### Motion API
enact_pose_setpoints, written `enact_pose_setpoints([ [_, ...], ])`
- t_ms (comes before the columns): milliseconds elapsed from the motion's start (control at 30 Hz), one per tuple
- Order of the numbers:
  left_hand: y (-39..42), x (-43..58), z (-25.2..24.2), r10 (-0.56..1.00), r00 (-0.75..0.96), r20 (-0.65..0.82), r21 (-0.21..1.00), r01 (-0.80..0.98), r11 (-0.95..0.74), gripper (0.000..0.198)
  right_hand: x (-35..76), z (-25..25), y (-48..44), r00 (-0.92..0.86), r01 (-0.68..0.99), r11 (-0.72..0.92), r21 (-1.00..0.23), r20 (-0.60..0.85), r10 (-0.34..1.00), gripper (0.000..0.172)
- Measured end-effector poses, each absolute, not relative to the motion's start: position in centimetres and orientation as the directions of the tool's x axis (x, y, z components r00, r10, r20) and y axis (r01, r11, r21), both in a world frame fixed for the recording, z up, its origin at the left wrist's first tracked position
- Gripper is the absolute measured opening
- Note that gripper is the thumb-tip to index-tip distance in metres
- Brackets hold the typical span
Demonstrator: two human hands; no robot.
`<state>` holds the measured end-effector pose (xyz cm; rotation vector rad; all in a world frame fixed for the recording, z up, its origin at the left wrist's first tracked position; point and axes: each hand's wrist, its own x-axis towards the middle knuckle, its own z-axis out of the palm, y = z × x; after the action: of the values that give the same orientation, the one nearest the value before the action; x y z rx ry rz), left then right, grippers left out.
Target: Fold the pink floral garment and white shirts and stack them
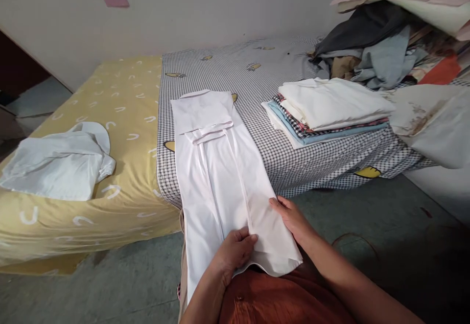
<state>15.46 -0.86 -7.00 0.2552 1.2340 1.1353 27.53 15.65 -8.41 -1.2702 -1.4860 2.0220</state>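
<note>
A long white garment (227,167), perhaps a shirt or coat, lies lengthwise over the bed's edge, its lower end drawn toward my body. Part of it is folded back at the far end, and narrow strips run down its middle. My left hand (238,251) is closed on the cloth near the lower middle, thumb on top. At the right edge, my right hand (292,219) pinches the side of the same garment between thumb and fingers. The hem hangs just in front of my rust-coloured clothing.
On the yellow sheet (128,99) at left lies a crumpled white garment (58,160). A stack of folded clothes (330,108) sits on the checked sheet (205,72) at right. Behind it rises a heap of loose clothes (382,45), beside a pale bag-like cloth (436,123).
</note>
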Motion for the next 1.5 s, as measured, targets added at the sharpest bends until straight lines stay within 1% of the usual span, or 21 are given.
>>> enact_pose_setpoints([
  [167, -1.2, 15.4, -6.9, 0.794, -0.091, -0.602, 0.668, -0.602, 0.437, 0.057, 27.4, -8.6, 15.5, -0.536, 0.22, -0.406, -0.887, -0.457, 0.709, 0.048],
  [433, -1.3, 15.5, -7.5, 0.797, -0.085, -0.598, 0.656, -0.623, 0.426, 0.057, 27.4, -8.8, 15.6, -0.539, 0.222, -0.401, -0.889, -0.455, 0.709, 0.053],
  [567, -1.2, 15.4, -7.6, 0.796, -0.101, -0.596, 0.664, -0.62, 0.418, 0.056, 28.3, -8.0, 15.7, -0.577, 0.329, -0.308, -0.893, -0.448, 0.683, 0.053],
  [733, -1.0, 15.3, -7.4, 0.8, -0.098, -0.592, 0.666, -0.619, 0.417, 0.055, 30.9, -6.6, 15.5, -0.639, 0.477, -0.284, -0.832, -0.55, 0.537, 0.055],
  [800, -1.1, 15.4, -7.2, 0.801, -0.097, -0.591, 0.667, -0.618, 0.417, 0.055, 31.9, -6.1, 15.1, -0.645, 0.498, -0.274, -0.823, -0.562, 0.517, 0.053],
  [1000, -1.0, 15.4, -7.0, 0.787, -0.091, -0.61, 0.657, -0.614, 0.438, 0.055, 33.1, -5.4, 14.1, -0.631, 0.465, -0.279, -0.84, -0.536, 0.562, 0.044],
  [1167, -1.0, 15.4, -7.3, 0.764, -0.109, -0.636, 0.648, -0.613, 0.453, 0.057, 32.8, -5.5, 14.1, -0.631, 0.454, -0.312, -0.835, -0.548, 0.549, 0.047],
  [1367, -0.8, 15.6, -7.5, 0.739, -0.17, -0.652, 0.665, -0.595, 0.451, 0.058, 32.8, -5.7, 14.4, -0.643, 0.449, -0.305, -0.84, -0.541, 0.542, 0.045],
  [1500, -0.8, 15.6, -7.5, 0.729, -0.176, -0.661, 0.669, -0.578, 0.467, 0.061, 32.9, -5.7, 14.3, -0.655, 0.439, -0.313, -0.842, -0.538, 0.531, 0.045],
])
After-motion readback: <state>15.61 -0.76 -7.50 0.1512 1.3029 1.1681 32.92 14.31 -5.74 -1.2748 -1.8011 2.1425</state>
